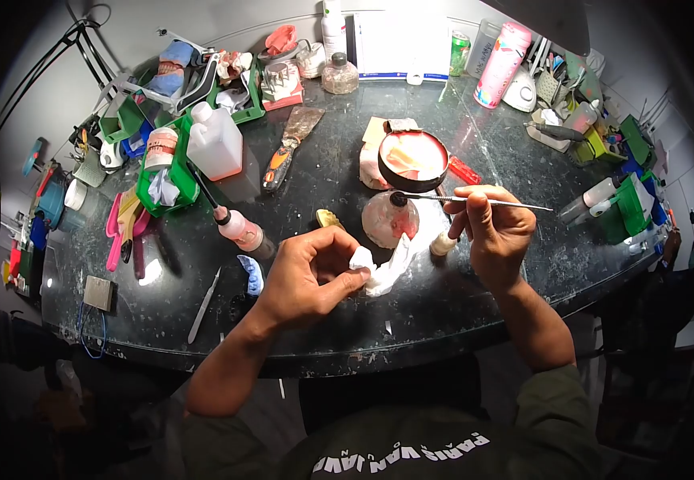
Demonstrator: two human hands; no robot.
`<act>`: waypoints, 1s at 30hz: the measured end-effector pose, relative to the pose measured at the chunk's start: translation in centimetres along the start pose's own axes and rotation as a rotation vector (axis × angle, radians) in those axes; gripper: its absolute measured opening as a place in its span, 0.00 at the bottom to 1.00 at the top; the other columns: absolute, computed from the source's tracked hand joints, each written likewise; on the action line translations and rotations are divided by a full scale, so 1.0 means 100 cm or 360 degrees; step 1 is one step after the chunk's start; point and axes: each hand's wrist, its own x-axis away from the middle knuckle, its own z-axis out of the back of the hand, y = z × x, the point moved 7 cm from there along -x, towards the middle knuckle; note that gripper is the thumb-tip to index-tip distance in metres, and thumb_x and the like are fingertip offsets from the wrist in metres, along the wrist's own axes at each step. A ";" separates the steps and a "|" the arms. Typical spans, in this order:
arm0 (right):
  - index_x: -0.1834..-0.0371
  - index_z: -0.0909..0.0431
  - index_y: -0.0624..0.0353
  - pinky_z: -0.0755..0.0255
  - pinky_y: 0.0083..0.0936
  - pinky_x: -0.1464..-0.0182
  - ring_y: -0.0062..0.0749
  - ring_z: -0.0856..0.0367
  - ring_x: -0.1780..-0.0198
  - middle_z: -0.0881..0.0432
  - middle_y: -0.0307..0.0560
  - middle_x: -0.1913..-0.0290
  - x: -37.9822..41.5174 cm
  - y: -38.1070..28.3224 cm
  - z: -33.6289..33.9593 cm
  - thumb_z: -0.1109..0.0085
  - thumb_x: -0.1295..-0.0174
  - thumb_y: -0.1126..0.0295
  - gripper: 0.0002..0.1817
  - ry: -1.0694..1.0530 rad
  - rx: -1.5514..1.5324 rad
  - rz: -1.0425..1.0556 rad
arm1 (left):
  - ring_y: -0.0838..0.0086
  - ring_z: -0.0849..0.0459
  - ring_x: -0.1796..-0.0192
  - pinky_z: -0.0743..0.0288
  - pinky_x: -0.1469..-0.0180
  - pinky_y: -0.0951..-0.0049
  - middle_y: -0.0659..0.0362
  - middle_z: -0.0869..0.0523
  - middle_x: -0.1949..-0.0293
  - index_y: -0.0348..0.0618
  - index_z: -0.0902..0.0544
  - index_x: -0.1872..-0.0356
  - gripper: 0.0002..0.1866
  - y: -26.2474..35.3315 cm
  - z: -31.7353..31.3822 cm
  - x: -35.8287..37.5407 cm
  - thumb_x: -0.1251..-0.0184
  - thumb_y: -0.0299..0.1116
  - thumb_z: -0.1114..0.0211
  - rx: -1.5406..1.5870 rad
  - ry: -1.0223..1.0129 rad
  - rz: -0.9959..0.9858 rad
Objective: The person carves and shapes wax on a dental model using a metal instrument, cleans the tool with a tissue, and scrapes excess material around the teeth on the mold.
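Observation:
My left hand (pixel 315 268) pinches a crumpled white tissue (pixel 395 268) between thumb and fingers; part of it trails to the right over the dark table. My right hand (pixel 495 232) grips a thin metal dental hand tool (pixel 515 203) like a pen, pointing left. Its working end lies over the dark top of a rounded, clear-walled jar (pixel 383 224). Just behind that is a round dark pan (pixel 413 160) with pink and pale contents. A small pale bottle (pixel 443 245) stands close to my right fingers.
Left of my hands are a pink-filled bottle (pixel 241 230), a blue curved piece (pixel 251 274), a knife (pixel 204 306) and a scraper (pixel 291 148). Behind stand a white jug (pixel 217 148) and a green bin (pixel 177 188). A red block (pixel 464 170) lies beside the pan.

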 end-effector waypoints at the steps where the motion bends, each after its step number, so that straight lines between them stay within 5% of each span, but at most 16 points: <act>1: 0.56 0.16 0.72 0.23 0.19 0.73 0.25 0.15 0.74 0.12 0.55 0.67 0.000 0.000 0.000 0.35 0.27 0.66 0.15 0.0007 0.0001 0.0000 | 0.81 0.13 0.60 0.18 0.56 0.78 0.61 0.13 0.62 0.36 0.20 0.56 0.09 0.001 0.000 0.000 0.34 0.19 0.30 0.0038 0.0016 -0.0010; 15: 0.62 0.20 0.68 0.26 0.19 0.75 0.22 0.19 0.79 0.16 0.48 0.75 0.002 -0.004 0.003 0.43 0.22 0.65 0.15 -0.0036 -0.0153 -0.0042 | 0.87 0.19 0.65 0.26 0.63 0.82 0.65 0.16 0.68 0.37 0.20 0.63 0.06 0.004 0.011 -0.001 0.33 0.21 0.30 0.0175 0.0145 -0.0051; 22: 0.65 0.20 0.68 0.27 0.16 0.79 0.21 0.17 0.77 0.16 0.45 0.75 0.014 -0.006 -0.024 0.41 0.24 0.68 0.13 -0.0484 -0.0202 -0.0157 | 0.86 0.17 0.61 0.23 0.58 0.80 0.64 0.14 0.65 0.36 0.18 0.59 0.05 0.005 0.004 -0.003 0.31 0.22 0.30 0.0239 0.0121 -0.0086; 30: 0.67 0.13 0.64 0.24 0.22 0.73 0.23 0.15 0.76 0.12 0.43 0.74 0.017 -0.018 -0.034 0.32 0.34 0.75 0.05 -0.0626 0.0172 0.0066 | 0.76 0.11 0.60 0.19 0.55 0.74 0.53 0.08 0.63 0.31 0.11 0.61 0.05 0.016 -0.012 0.000 0.34 0.21 0.30 -0.0454 0.0040 -0.0210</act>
